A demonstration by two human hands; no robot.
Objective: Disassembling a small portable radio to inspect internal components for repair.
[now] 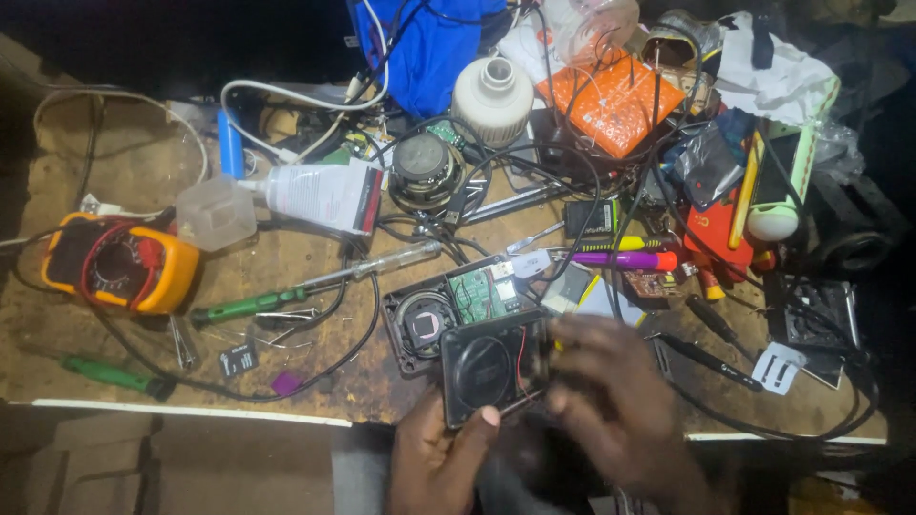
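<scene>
Both hands in at the near edge, close together, just right of centre. Left hand (434, 463): comes up from the near side, back of hand toward the camera, thumb (477, 429) stretched up and right, its nail showing, pressed flat against what it holds; the other fingers are hidden underneath. Right hand (611, 396): larger in view, motion-blurred, back up, fingers (572, 334) curled over toward the left, tips at the far right corner of the held piece. Wrist and forearm run off to the near right, dark and blurred. Both hands are gripping, neither spread open.
</scene>
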